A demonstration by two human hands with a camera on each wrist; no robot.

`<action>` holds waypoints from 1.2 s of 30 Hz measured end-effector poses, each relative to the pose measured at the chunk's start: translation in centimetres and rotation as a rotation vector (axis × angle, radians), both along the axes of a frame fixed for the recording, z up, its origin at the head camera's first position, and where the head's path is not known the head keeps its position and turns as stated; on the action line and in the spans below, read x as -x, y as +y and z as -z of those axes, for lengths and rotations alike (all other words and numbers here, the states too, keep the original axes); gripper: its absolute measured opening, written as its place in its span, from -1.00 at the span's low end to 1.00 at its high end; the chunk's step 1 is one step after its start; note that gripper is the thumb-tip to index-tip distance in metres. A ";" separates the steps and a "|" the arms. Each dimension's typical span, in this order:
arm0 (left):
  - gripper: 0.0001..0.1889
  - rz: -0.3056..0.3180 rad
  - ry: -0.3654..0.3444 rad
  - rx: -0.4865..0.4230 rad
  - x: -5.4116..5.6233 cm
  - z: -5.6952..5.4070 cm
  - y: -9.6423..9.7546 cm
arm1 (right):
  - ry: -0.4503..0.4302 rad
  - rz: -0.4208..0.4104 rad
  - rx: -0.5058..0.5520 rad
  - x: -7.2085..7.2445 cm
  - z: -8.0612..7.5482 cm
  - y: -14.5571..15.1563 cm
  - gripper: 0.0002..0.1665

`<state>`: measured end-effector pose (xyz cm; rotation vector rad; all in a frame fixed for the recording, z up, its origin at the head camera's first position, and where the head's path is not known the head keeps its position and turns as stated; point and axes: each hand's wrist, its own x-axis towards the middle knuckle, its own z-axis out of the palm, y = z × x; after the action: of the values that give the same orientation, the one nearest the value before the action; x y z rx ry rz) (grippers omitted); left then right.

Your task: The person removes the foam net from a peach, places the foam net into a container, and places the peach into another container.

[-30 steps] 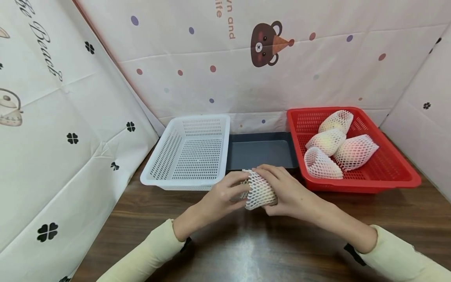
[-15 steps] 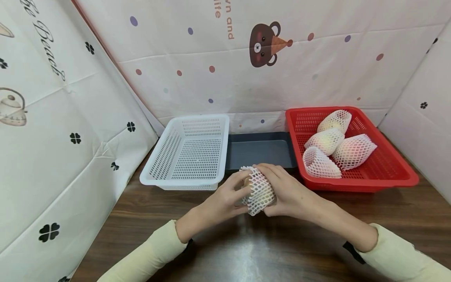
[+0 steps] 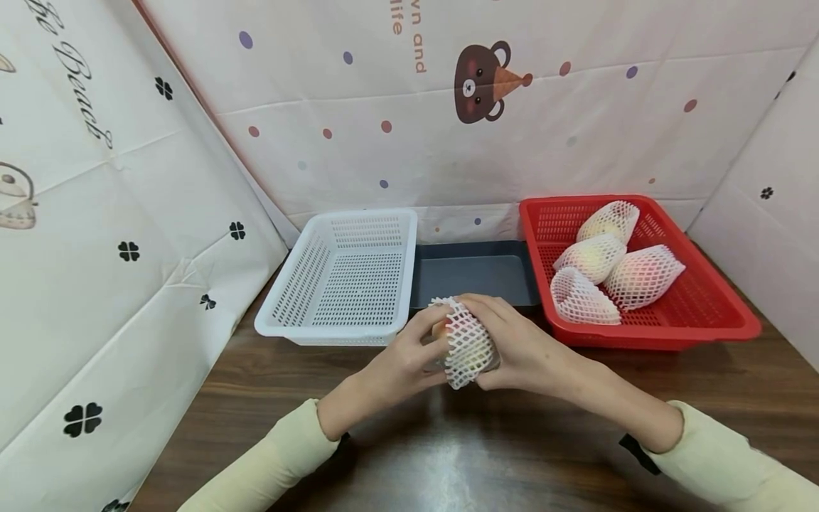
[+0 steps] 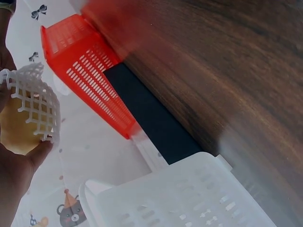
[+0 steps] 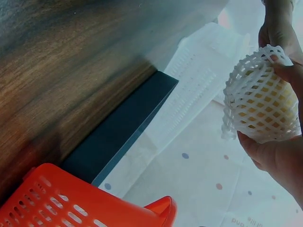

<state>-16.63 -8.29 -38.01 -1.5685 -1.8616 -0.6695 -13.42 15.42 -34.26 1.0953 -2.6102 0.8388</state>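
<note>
Both hands hold one round yellow fruit with a reddish patch (image 4: 16,127), partly covered by a white foam net sleeve (image 3: 470,348), above the table's middle. My left hand (image 3: 406,359) curls its fingers and thumb round the fruit's left side, where bare skin shows at the net's open end. From the right, my right hand (image 3: 527,352) grips the netted side, fingers over the top and thumb below. In the right wrist view the thumb (image 5: 253,146) lies along the net's edge. The hands hide part of the fruit.
A red basket (image 3: 697,333) at the right holds several fruits in foam nets (image 3: 643,277). At the left stands a white basket (image 3: 339,332) with nothing in it. A dark grey tray (image 3: 473,274) sits between them, behind the hands. Printed cloth walls (image 3: 358,163) enclose the brown wooden table (image 3: 269,412).
The net's open end has shifted and the fruit has turned a little, so reddish skin now shows by the left fingers. Both hands have stayed nearly in place; the baskets have not moved.
</note>
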 end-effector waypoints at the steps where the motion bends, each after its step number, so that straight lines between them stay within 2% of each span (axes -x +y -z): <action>1: -0.45 0.000 0.008 -0.008 0.1 0.0 0.0 | 0.009 -0.003 0.002 0.0 0.0 0.0 0.20; 10: -0.44 0.003 0.041 -0.057 0.2 -0.5 -0.3 | 0.035 -0.014 -0.005 0.1 -0.4 0.1 0.16; 18: -0.44 -0.009 -0.001 -0.075 0.3 -0.7 -0.6 | 0.032 -0.008 -0.012 0.4 -0.8 0.3 0.09; 31: -0.43 -0.040 -0.016 -0.067 0.5 -0.5 -1.1 | 0.056 -0.024 -0.026 0.7 -1.7 0.9 0.06; 36: -0.37 -0.040 -0.028 -0.074 0.5 -0.5 -1.4 | 0.080 -0.029 -0.021 0.8 -2.1 1.4 -0.05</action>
<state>-17.13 -9.66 -37.49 -1.4784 -1.8614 -0.7377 -14.24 16.81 -32.16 1.1502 -2.5490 0.7584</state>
